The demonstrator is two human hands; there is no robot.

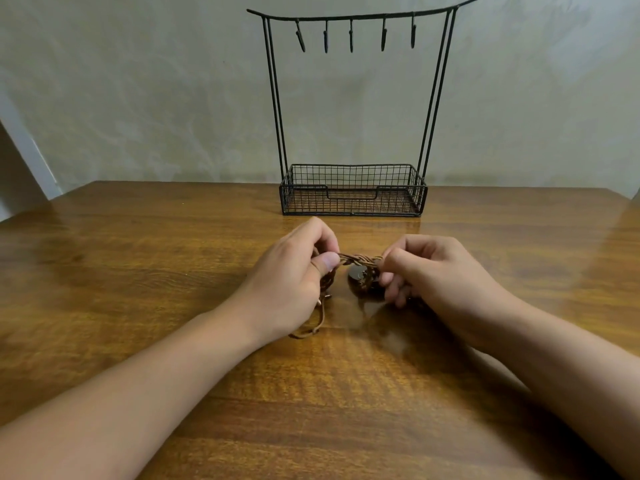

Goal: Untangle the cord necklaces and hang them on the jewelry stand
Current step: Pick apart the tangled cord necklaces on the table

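Twisted brown cord necklaces (360,261) stretch between my two hands just above the wooden table (138,271). My left hand (294,278) pinches the left end of the twist between thumb and fingers. My right hand (426,271) pinches the right end with curled fingers. A dark round pendant (358,277) hangs under the twist. Loose cord ends (311,327) trail on the table below my left hand. The black wire jewelry stand (353,188) is behind, its hooks (351,34) bare.
The stand's mesh basket base (420,195) sits at the table's far edge against a pale wall. The table's left edge (31,209) runs diagonally at the far left.
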